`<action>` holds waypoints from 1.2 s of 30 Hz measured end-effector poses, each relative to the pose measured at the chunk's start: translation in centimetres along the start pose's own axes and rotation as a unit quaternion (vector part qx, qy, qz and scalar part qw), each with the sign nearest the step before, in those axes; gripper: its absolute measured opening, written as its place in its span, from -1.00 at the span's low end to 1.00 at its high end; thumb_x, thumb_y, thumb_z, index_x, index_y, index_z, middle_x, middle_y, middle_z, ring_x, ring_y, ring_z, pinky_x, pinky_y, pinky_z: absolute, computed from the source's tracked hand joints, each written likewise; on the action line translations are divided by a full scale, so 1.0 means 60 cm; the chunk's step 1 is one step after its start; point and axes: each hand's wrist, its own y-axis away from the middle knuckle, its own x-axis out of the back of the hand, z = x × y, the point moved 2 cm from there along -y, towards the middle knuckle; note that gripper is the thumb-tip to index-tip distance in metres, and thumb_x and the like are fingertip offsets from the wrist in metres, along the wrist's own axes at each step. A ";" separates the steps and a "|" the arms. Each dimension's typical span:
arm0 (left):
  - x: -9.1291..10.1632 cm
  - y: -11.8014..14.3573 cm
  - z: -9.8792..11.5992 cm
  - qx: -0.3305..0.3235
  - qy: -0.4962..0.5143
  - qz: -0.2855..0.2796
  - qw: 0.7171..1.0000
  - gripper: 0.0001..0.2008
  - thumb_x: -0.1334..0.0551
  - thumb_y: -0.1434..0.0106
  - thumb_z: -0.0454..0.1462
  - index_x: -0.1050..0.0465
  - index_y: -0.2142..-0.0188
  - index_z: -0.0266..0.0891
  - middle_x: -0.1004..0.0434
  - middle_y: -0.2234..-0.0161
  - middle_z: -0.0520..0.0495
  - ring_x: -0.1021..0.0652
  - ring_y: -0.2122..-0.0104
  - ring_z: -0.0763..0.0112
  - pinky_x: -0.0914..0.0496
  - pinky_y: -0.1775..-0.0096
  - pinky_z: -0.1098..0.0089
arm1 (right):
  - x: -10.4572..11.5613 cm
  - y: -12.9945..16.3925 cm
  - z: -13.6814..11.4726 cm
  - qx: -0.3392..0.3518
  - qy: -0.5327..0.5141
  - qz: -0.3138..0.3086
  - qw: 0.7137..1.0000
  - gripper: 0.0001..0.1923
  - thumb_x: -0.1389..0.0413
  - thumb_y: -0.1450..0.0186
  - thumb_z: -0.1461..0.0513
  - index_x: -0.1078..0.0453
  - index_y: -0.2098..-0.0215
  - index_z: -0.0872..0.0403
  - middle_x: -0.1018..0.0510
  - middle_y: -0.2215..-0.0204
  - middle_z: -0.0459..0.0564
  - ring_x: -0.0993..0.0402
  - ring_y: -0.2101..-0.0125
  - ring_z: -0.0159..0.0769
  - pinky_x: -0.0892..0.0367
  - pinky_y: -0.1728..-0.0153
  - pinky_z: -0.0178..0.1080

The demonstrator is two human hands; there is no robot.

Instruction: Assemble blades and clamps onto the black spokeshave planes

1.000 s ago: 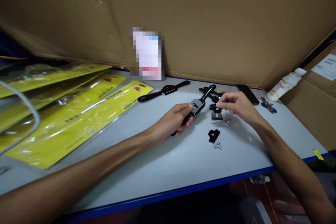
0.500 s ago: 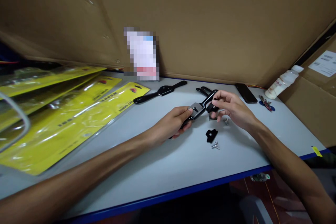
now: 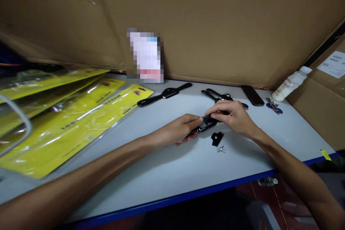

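My left hand [image 3: 188,125] is closed round one side of a black spokeshave [image 3: 207,128], its thumb on the flat blade. My right hand [image 3: 231,115] pinches a small black cap plate [image 3: 207,118] and holds it over the blade, apparently touching it. The fingers partly hide the blade and plate. On the table just below lie another black cap plate [image 3: 217,138] with a hole and a silver thumbscrew [image 3: 221,148]. Behind my right hand are more black spokeshaves [image 3: 215,95], crossing one another. A further black spokeshave [image 3: 170,93] lies alone farther left.
Yellow blister packs [image 3: 81,129] cover the left of the grey table [image 3: 151,183]. At the back right are a phone [image 3: 252,95], keys [image 3: 274,106] and a white bottle [image 3: 291,84]. Cardboard [image 3: 215,25] walls the back; a blurred-out sheet [image 3: 148,55] leans there.
My right hand has brought the cap plate left and down onto the spokeshave's blade area. The spokeshave has tilted lower, and the spokeshaves behind show more.
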 end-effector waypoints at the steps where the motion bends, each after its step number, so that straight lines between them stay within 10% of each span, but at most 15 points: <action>1: -0.001 0.000 0.000 0.001 -0.003 -0.008 1.000 -0.67 0.06 -0.44 -0.10 -0.20 0.42 -0.16 -0.25 0.61 0.13 -0.15 0.74 0.58 -0.05 0.72 0.52 | -0.002 0.000 -0.001 0.019 0.018 -0.010 1.000 -0.80 -0.11 -0.28 0.37 -0.58 0.32 0.06 -0.60 0.34 -0.06 -0.45 0.32 -0.36 -0.30 0.27 -0.25; 25: -0.003 0.012 0.014 0.004 0.015 -0.023 1.000 -0.67 -0.04 -0.38 -0.13 -0.17 0.51 -0.16 -0.13 0.63 0.16 -0.10 0.71 0.58 -0.01 0.68 0.50 | -0.039 0.000 0.009 0.055 0.093 0.015 0.994 -0.81 -0.04 -0.28 0.40 -0.43 0.39 0.06 -0.50 0.33 -0.06 -0.41 0.34 -0.36 -0.30 0.27 -0.25; 31: 0.002 0.006 0.001 -0.013 0.003 -0.028 1.000 -0.61 0.02 -0.43 -0.10 -0.15 0.53 -0.16 -0.11 0.64 0.16 -0.10 0.71 0.58 -0.03 0.69 0.52 | 0.033 0.003 -0.006 0.041 0.102 0.146 0.983 -0.88 -0.10 -0.30 0.29 -0.47 0.37 0.04 -0.55 0.40 -0.06 -0.41 0.39 -0.30 -0.28 0.33 -0.22; 36: 0.003 0.010 0.005 0.006 0.020 0.002 1.000 -0.62 0.02 -0.44 -0.11 -0.14 0.52 -0.16 -0.12 0.63 0.16 -0.09 0.71 0.58 -0.01 0.70 0.53 | 0.110 0.017 -0.002 -0.046 0.131 0.055 0.989 -0.89 -0.14 -0.25 0.31 -0.51 0.37 0.07 -0.53 0.51 -0.12 -0.37 0.50 -0.38 -0.21 0.42 -0.27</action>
